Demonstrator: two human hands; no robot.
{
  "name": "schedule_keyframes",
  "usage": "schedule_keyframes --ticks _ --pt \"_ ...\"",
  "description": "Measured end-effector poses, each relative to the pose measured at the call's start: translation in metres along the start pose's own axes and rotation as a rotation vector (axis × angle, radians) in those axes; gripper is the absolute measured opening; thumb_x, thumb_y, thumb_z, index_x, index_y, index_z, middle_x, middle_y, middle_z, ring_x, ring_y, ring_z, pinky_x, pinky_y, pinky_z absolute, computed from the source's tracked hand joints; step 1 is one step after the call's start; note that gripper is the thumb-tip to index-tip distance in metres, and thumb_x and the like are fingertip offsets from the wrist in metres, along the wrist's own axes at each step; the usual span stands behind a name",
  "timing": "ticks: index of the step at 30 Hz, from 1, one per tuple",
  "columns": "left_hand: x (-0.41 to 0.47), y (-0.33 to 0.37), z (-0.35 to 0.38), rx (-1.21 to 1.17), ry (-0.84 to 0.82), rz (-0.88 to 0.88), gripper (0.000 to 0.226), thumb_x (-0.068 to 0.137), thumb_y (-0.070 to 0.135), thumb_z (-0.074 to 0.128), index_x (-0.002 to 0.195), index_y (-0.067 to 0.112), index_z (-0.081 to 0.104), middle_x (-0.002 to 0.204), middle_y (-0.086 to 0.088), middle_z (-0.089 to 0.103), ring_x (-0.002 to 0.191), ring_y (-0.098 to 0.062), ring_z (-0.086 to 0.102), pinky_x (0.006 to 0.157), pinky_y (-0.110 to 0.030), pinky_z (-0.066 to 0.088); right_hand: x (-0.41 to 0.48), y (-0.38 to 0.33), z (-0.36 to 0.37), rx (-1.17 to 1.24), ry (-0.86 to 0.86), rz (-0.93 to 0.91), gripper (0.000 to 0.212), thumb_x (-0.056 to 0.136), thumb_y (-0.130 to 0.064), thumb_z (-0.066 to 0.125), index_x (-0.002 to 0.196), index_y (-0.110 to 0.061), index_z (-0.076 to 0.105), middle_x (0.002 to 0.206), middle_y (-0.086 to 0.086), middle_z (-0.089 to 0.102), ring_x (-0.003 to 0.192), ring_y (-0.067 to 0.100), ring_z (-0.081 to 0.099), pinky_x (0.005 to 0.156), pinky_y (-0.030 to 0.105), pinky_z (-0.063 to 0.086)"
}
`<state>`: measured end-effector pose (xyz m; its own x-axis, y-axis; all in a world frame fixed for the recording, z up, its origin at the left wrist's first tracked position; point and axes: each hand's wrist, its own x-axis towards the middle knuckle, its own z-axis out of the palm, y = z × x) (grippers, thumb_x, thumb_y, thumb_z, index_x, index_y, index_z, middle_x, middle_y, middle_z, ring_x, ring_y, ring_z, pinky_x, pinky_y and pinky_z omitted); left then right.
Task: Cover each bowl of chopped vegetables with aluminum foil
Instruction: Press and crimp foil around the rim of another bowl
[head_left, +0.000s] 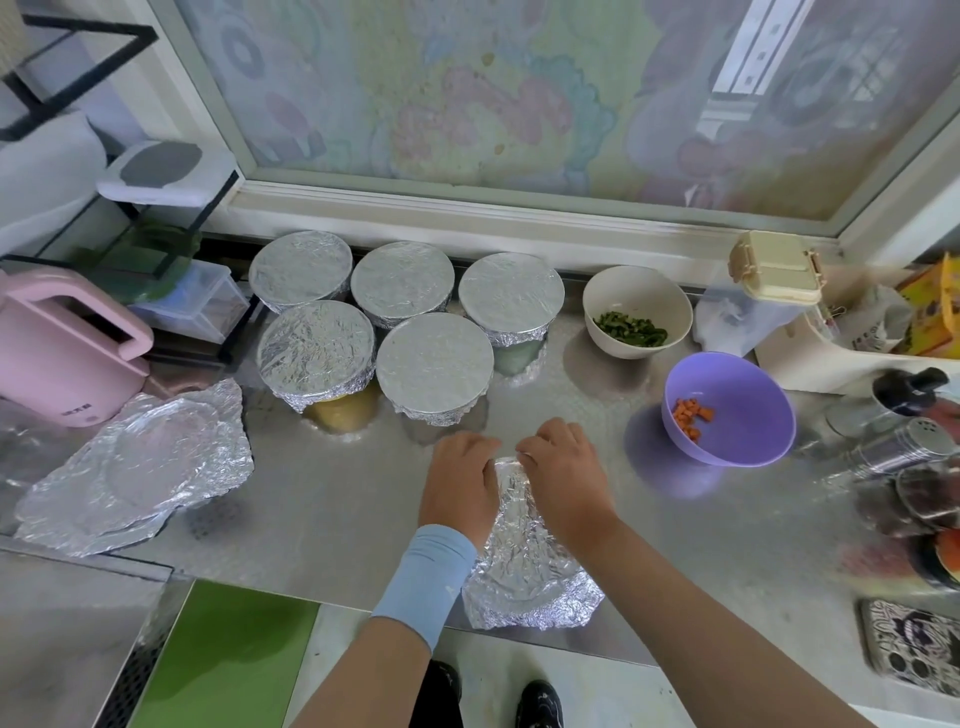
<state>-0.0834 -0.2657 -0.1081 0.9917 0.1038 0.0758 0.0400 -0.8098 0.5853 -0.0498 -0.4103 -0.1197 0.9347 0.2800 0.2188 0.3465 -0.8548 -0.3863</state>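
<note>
crinkled shiny foil (524, 561), matt plastic bowl (737, 400)

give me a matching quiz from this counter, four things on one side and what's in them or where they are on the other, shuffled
Things:
1 purple bowl
2 cream bowl
3 pink kettle
4 foil sheet

Place or state:
a chopped green vegetable inside
b far left of the counter
c held at its far edge by the left hand and right hand
d orange cubes inside

Pairs: 1-d, 2-a, 3-b, 4-c
</note>
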Motion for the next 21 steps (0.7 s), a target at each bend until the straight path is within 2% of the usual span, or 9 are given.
schedule_keyframes --ticks 2,4,8,11,14,19,21 --pt "0.006 0.002 0.003 0.026 -0.032 0.062 0.017 0.094 0.009 0.059 0.105 0.012 0.072 0.098 -0.005 0.060 0.097 -0.023 0.051 0.078 -0.030 0.045 -0.007 -0.001 0.003 -0.030 0.031 -0.016 0.018 0.074 -0.003 0.077 0.081 -0.018 0.068 0.083 0.000 0.052 0.075 0.023 0.049 0.063 0.035 0.049" --pt "0.006 0.001 0.007 0.041 -0.045 0.084 0.015 0.094 0.009 0.060 0.101 0.011 0.073 0.093 -0.004 0.058 0.091 -0.022 0.050 0.071 -0.029 0.041 -0.010 0.001 0.009 0.003 0.057 0.020 0.016 0.077 -0.002 0.074 0.082 -0.016 0.069 0.083 0.001 0.053 0.076 0.023 0.049 0.064 0.035 0.049" --pt "0.002 -0.001 0.010 -0.046 -0.046 -0.004 0.018 0.096 0.009 0.056 0.104 0.014 0.071 0.093 0.003 0.051 0.091 -0.007 0.033 0.073 -0.013 0.029 -0.012 0.003 0.017 0.082 0.053 0.047 0.012 0.083 -0.004 0.067 0.087 -0.014 0.072 0.086 0.003 0.054 0.080 0.023 0.048 0.070 0.035 0.050" --pt "0.001 0.002 0.009 -0.051 -0.069 -0.041 0.022 0.099 0.012 0.048 0.108 0.015 0.069 0.096 0.007 0.044 0.090 -0.003 0.025 0.074 -0.011 0.025 -0.010 0.003 0.014 0.142 0.033 0.068 0.008 0.087 -0.009 0.066 0.089 -0.013 0.073 0.087 0.003 0.057 0.082 0.024 0.050 0.072 0.036 0.050" --pt "-0.006 0.002 0.009 0.006 -0.043 -0.069 0.025 0.102 0.014 0.043 0.114 0.016 0.065 0.105 0.001 0.048 0.097 -0.008 0.029 0.079 -0.016 0.026 -0.011 0.005 0.010 0.177 -0.008 0.117 0.004 0.088 -0.013 0.069 0.090 -0.013 0.073 0.089 0.002 0.057 0.085 0.023 0.050 0.076 0.032 0.047" --pt "-0.012 0.003 0.008 -0.025 -0.018 -0.121 0.026 0.103 0.014 0.042 0.114 0.014 0.065 0.109 -0.002 0.051 0.105 -0.014 0.038 0.084 -0.019 0.031 -0.013 0.008 0.007 0.260 -0.072 0.176 0.009 0.091 -0.016 0.067 0.092 -0.013 0.075 0.087 0.001 0.056 0.086 0.018 0.049 0.076 0.015 0.031" --pt "-0.012 0.005 0.008 -0.015 -0.013 -0.131 0.026 0.103 0.012 0.041 0.114 0.013 0.065 0.110 -0.003 0.051 0.107 -0.016 0.039 0.084 -0.018 0.031 -0.011 0.009 0.007 0.279 -0.081 0.176 0.009 0.089 -0.016 0.069 0.092 -0.014 0.077 0.084 -0.001 0.056 0.085 0.019 0.050 0.075 0.016 0.032"
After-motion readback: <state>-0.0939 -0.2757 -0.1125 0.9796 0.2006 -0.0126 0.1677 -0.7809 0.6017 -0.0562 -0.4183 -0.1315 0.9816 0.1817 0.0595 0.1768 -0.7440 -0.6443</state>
